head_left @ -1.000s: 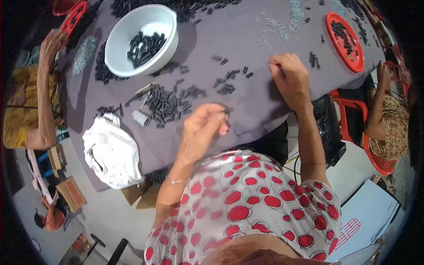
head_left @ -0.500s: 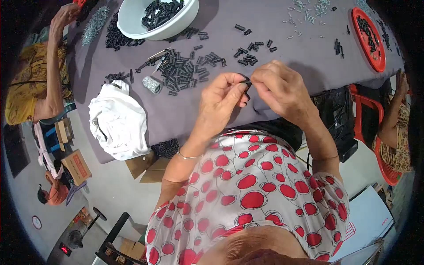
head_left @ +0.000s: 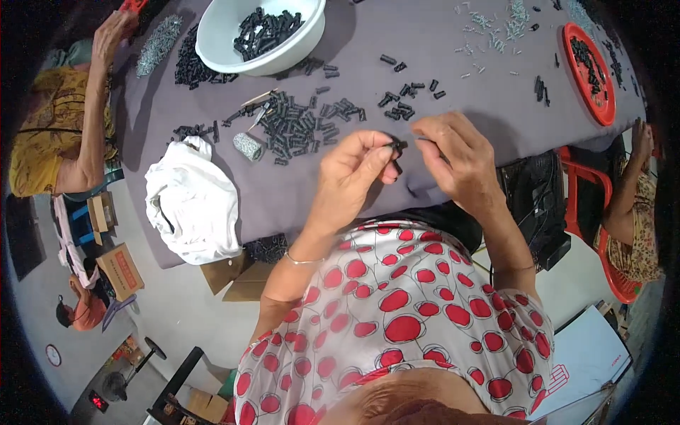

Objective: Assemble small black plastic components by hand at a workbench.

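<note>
Between the thumb and fingers of my left hand (head_left: pixel 348 173) is a small black plastic piece (head_left: pixel 398 147), its ends sticking out past the fingertips. My right hand (head_left: pixel 464 159) is a short way to the right, thumb and fingers curled together in a pinch. A tiny dark bit shows at those fingertips, too small to name. Beyond my left hand lies a loose pile of short black plastic tubes (head_left: pixel 290 124) on the grey cloth. A smaller group of the same tubes (head_left: pixel 400 111) lies just past both hands.
A white bowl (head_left: pixel 261 66) of black parts stands at the far left. Nearer are a pale speckled roll (head_left: pixel 248 146) and a bundled white cloth (head_left: pixel 191 202). Small metal pieces (head_left: pixel 496 42) and a red tray (head_left: pixel 602 112) lie to the right. Other people sit at both sides.
My right hand has drawn away from the black plastic piece, leaving a gap between the hands. The left hand keeps its hold. The whole view has shifted slightly.
</note>
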`<action>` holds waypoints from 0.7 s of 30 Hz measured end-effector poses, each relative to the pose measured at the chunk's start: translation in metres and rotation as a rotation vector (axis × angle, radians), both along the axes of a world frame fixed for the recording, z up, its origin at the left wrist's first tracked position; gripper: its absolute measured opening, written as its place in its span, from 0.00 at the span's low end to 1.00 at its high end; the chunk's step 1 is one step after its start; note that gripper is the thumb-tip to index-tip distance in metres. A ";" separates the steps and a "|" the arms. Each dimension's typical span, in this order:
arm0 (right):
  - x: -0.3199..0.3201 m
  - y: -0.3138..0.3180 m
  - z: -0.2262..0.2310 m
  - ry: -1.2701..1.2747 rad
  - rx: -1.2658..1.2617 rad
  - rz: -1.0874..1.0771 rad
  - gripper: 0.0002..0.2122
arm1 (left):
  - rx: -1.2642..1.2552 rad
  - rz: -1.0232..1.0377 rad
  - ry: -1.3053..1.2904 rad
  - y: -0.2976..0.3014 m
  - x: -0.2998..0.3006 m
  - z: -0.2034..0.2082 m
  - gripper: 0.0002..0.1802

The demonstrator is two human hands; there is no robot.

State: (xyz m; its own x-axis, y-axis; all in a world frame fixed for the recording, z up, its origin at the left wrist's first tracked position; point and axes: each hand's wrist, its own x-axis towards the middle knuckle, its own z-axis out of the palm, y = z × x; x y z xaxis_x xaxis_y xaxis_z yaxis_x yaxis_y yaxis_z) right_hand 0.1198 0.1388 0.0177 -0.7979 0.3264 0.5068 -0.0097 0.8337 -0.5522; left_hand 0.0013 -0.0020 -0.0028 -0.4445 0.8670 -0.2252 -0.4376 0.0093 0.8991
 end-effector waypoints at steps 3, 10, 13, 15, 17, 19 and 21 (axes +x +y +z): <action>0.004 0.011 -0.005 -0.029 0.056 -0.093 0.13 | 0.067 -0.003 -0.052 -0.005 -0.003 0.000 0.10; -0.008 0.025 -0.008 -0.016 0.076 -0.135 0.10 | 0.065 -0.040 -0.079 -0.007 -0.003 -0.001 0.10; -0.019 0.027 -0.012 -0.023 0.102 -0.080 0.10 | 0.036 -0.030 -0.069 -0.006 -0.002 -0.002 0.10; -0.025 0.028 -0.014 -0.059 0.132 -0.058 0.10 | 0.015 -0.026 -0.055 -0.006 -0.003 -0.003 0.11; -0.029 0.029 -0.014 -0.239 0.172 -0.072 0.09 | 0.048 -0.033 -0.031 -0.005 -0.002 -0.004 0.10; -0.035 0.029 -0.008 -0.241 0.188 -0.058 0.08 | 0.055 -0.037 -0.050 -0.005 -0.003 -0.005 0.10; -0.037 0.027 -0.006 -0.244 0.204 -0.043 0.06 | 0.061 -0.040 -0.069 -0.006 -0.003 -0.007 0.10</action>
State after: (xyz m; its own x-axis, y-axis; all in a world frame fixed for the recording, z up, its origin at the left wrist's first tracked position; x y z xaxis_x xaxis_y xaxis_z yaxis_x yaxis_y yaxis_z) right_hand 0.0824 0.1657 0.0114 -0.8918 0.2736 0.3603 0.1399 0.9241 -0.3556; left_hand -0.0016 -0.0079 -0.0096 -0.3945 0.8969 -0.1998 -0.4986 -0.0262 0.8664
